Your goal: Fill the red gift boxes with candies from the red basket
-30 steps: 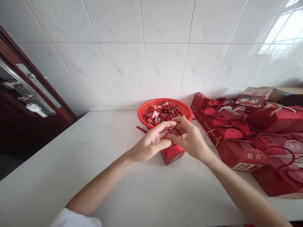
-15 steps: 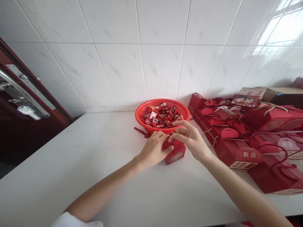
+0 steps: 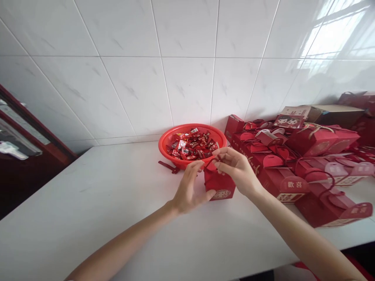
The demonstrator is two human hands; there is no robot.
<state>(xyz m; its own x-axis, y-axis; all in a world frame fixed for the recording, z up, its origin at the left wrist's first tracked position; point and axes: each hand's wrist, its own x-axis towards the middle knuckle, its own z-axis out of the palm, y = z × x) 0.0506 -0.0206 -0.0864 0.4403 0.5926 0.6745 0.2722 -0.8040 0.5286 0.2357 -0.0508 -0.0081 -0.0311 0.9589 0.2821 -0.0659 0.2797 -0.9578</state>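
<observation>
Small red cardboard box (image 3: 220,183), smooth and flat-sided, pale round ornate emblem on its front, standing upright on the smooth white counter (image 3: 88,203), with a thin dark-red cord (image 3: 209,162) at its top. At its 11 o'clock, a round red plastic basket (image 3: 163,145) with perforated walls, holding shiny, crinkled wrapped sweets (image 3: 190,146); at 2 to 3 o'clock, clustered red card boxes (image 3: 318,139) with rounded flaps. Left hand (image 3: 189,191) loosely open, thumb by the box's near-left edge; right hand (image 3: 218,160) nearly closed, fingertips pinching the cord.
</observation>
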